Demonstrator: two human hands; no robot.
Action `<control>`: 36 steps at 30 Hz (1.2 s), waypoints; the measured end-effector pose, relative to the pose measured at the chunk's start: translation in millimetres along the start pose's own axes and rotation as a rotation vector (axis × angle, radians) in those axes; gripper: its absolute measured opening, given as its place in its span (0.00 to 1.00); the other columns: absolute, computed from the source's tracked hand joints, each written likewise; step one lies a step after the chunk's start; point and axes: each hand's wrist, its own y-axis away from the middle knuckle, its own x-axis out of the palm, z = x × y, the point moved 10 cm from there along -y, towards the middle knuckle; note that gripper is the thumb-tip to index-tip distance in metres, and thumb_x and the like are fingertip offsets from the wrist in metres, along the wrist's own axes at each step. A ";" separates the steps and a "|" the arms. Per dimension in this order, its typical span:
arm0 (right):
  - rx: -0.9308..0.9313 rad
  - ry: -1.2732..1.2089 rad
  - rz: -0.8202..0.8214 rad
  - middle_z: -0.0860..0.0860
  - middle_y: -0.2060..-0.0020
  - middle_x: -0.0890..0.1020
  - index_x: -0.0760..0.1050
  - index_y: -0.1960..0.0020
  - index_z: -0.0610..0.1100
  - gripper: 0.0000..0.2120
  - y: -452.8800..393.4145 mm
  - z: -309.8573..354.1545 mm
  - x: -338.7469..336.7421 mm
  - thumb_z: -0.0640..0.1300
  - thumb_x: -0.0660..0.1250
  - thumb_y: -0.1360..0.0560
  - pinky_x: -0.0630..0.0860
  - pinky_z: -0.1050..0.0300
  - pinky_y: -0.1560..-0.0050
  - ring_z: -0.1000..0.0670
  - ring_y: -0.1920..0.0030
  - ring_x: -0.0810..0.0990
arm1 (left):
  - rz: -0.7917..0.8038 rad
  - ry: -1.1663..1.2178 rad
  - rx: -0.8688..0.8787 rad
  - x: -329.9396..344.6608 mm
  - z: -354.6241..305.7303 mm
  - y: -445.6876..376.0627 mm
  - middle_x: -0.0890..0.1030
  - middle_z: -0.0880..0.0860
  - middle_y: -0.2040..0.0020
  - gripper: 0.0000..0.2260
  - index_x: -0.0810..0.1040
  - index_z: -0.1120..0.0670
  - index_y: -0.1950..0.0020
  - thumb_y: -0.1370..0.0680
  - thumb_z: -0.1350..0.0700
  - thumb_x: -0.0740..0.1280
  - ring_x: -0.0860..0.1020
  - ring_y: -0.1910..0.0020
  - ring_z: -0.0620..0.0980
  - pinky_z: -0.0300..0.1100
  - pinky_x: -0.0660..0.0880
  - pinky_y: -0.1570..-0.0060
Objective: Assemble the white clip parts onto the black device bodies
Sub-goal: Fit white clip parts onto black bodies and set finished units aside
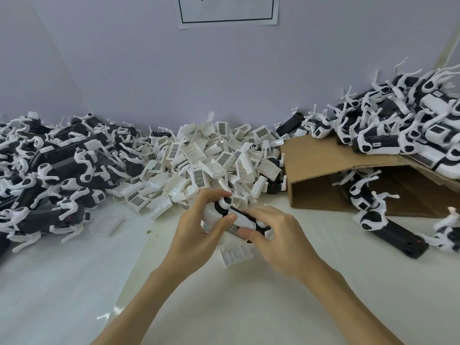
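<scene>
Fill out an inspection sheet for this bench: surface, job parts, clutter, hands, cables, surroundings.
Surface: white tabletop, bare in the near part.
Job's things: one black device body held above the table; heap of white clip parts at centre back; piles of device bodies at left and right.
Clutter: loose white clip part under the hands; another lying to the left.
Grippers: left hand grips the body's left end; right hand pinches its right end with curled fingers.
Cables: nothing seen.
Surroundings: open cardboard box on its side at right, bodies on and inside it; pale wall with a paper sign.
</scene>
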 end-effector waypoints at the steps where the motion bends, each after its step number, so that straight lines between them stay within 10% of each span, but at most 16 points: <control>1: 0.010 -0.006 0.015 0.57 0.50 0.85 0.82 0.35 0.56 0.14 0.3 -1.6 1.2 0.53 0.72 0.20 0.77 0.53 0.45 0.54 0.47 0.80 | -0.003 0.007 -0.011 -1.6 1.0 -0.4 0.82 0.44 0.43 0.13 0.78 0.45 0.35 0.19 0.52 0.72 0.81 0.41 0.52 0.39 0.77 0.43; 7: 0.139 -0.224 0.099 0.58 0.51 0.87 0.83 0.41 0.56 0.09 2.3 -14.2 14.2 0.55 0.69 0.18 0.75 0.68 0.42 0.55 0.48 0.85 | 0.062 -0.019 -0.154 -2.3 13.3 -0.2 0.81 0.38 0.43 0.14 0.76 0.39 0.33 0.18 0.46 0.71 0.81 0.43 0.44 0.47 0.83 0.48; 22: 0.242 -0.354 0.116 0.59 0.51 0.86 0.80 0.41 0.54 0.15 3.9 -19.3 20.5 0.49 0.78 0.25 0.80 0.64 0.51 0.56 0.49 0.85 | 0.078 -0.109 -0.072 -0.7 -0.7 0.1 0.81 0.45 0.41 0.16 0.75 0.46 0.33 0.19 0.45 0.69 0.78 0.39 0.55 0.61 0.75 0.38; 30: 0.235 -0.465 0.091 0.55 0.46 0.86 0.79 0.34 0.52 0.12 2.5 -17.3 19.7 0.48 0.69 0.17 0.81 0.53 0.41 0.51 0.45 0.85 | 0.003 0.072 -0.136 -3.5 6.3 -2.3 0.83 0.46 0.47 0.14 0.76 0.51 0.35 0.18 0.52 0.72 0.81 0.44 0.48 0.34 0.75 0.46; 36: 0.271 -0.483 0.053 0.53 0.50 0.87 0.82 0.39 0.48 0.09 2.5 -23.5 13.0 0.46 0.70 0.18 0.80 0.55 0.46 0.52 0.48 0.85 | 0.027 0.086 -0.142 1.1 3.7 -0.2 0.82 0.46 0.49 0.13 0.75 0.52 0.35 0.17 0.52 0.71 0.80 0.50 0.45 0.35 0.77 0.49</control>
